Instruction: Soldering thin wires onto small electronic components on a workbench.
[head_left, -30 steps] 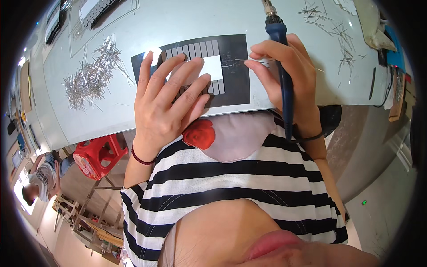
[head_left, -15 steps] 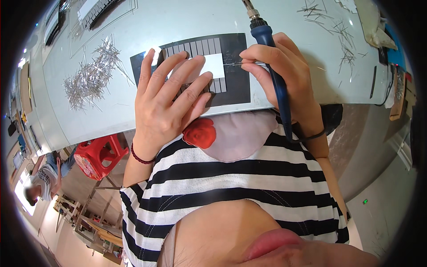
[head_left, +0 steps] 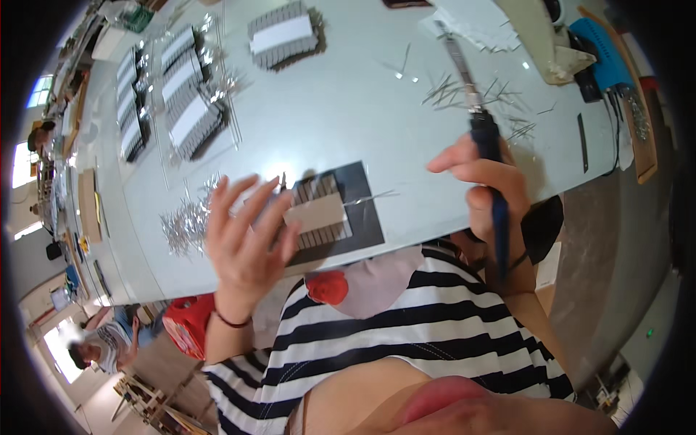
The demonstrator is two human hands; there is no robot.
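Observation:
My right hand (head_left: 493, 181) is wrapped round the dark blue handle of a soldering iron (head_left: 484, 130), its metal barrel pointing away from me over loose wires. My left hand (head_left: 246, 243) is spread and slightly blurred, holding nothing, at the left side of a black mat (head_left: 368, 225). Whether its fingers touch the work there I cannot tell. On the mat lies a row of grey strips (head_left: 325, 235) with a pale card (head_left: 317, 213) across them. Thin metal wires (head_left: 373, 196) stick out from the card's right end, apart from both hands.
A heap of silvery wire pieces (head_left: 181, 225) lies left of my left hand. Finished-looking strip assemblies with white cards (head_left: 283, 35) stand farther back. More loose wires (head_left: 507, 98) are scattered at the right. A red stool (head_left: 190, 326) and another person (head_left: 109, 348) are at the lower left.
The view has shifted. My right hand has drawn away from the wires at the card's end, iron still held. My left hand has slid back off the card, uncovering more of it.

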